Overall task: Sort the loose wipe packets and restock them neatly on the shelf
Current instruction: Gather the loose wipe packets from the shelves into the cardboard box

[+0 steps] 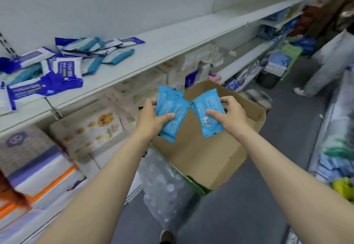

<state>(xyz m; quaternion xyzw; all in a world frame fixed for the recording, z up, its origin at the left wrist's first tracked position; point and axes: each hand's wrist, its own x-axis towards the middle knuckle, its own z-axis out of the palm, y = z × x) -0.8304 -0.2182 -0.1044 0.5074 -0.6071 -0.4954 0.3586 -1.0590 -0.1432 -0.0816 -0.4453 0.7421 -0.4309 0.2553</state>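
Foreground: two bare forearms reach forward over an open brown cardboard box point(206, 155) standing on the grey aisle floor, beside a clear-wrapped pack of bottles point(162, 184).
Left hand point(151, 118): curled round a small stack of bright blue plastic wipe packets point(170, 115), thumb across the front, fingers behind; at least two packets, the exact count unclear.
Right hand point(229, 114): clamped on a single blue wipe packet with a barcode point(207, 114), thumb on its face, fingertips on the far edge.
Packets: held above the box mouth, corners nearly meeting between the hands, long axes slanting away in a shallow V.
Key relation: the white metal shelf point(153, 52) lies ahead, up and to the left, so the left hand is the nearer; its edge runs left to right, roughly across the packets' long axes.
On the shelf: a loose heap of navy, teal and white wipe packets point(63, 59) at the left end, unsorted; the stretch to its right bare.
Judgement: restocking looks barely begun.
Background: another person's pale trousers point(329, 61) far right.
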